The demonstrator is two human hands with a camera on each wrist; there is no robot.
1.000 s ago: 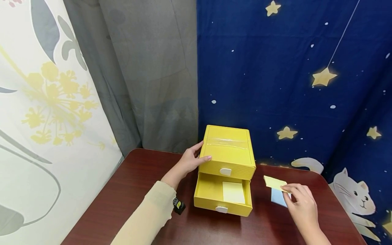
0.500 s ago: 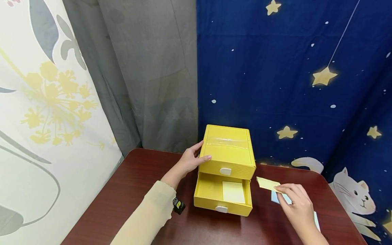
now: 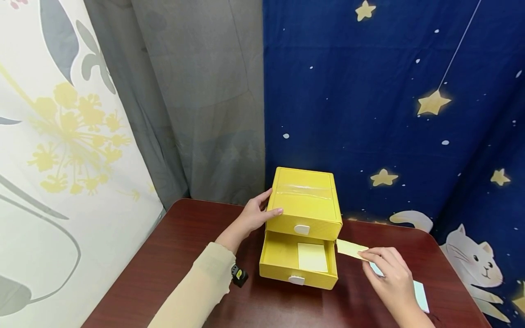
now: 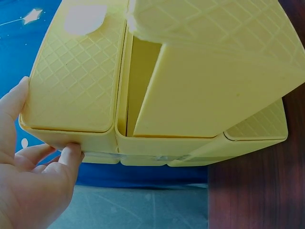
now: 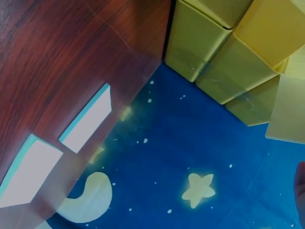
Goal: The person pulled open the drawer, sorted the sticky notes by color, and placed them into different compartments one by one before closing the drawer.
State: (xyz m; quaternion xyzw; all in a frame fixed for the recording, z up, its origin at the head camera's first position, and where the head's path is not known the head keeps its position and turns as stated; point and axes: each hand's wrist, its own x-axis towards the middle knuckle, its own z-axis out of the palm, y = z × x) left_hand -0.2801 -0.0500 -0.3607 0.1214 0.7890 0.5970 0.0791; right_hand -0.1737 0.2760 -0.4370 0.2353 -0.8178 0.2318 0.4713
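Note:
A yellow drawer unit (image 3: pixel 305 184) stands on the table, its middle drawer (image 3: pixel 280 255) pulled out. Inside that drawer, to the right, lies a pale yellow sticky-note pad (image 3: pixel 312 258). My left hand (image 3: pixel 252 216) holds the unit's upper left edge, thumb on top and fingers against the side; the left wrist view shows this hand (image 4: pixel 45 167) at the corner. My right hand (image 3: pixel 389 273) pinches another pale yellow sticky-note pad (image 3: pixel 350 248) by its right end. That pad (image 5: pixel 287 112) is tilted close beside the unit, right of the drawer.
A light blue pad (image 3: pixel 377 269) lies partly hidden behind my right hand, and a mint pad (image 3: pixel 420 296) lies to its right on the dark red table (image 3: pixel 197 228). Curtains (image 3: pixel 369 114) hang behind the table. The top drawer (image 3: pixel 287 225) is closed.
My right hand has moved left with the pinched sticky-note pad, bringing it near the drawer unit's right side. The mint pad has come into view. My left hand has stayed in place.

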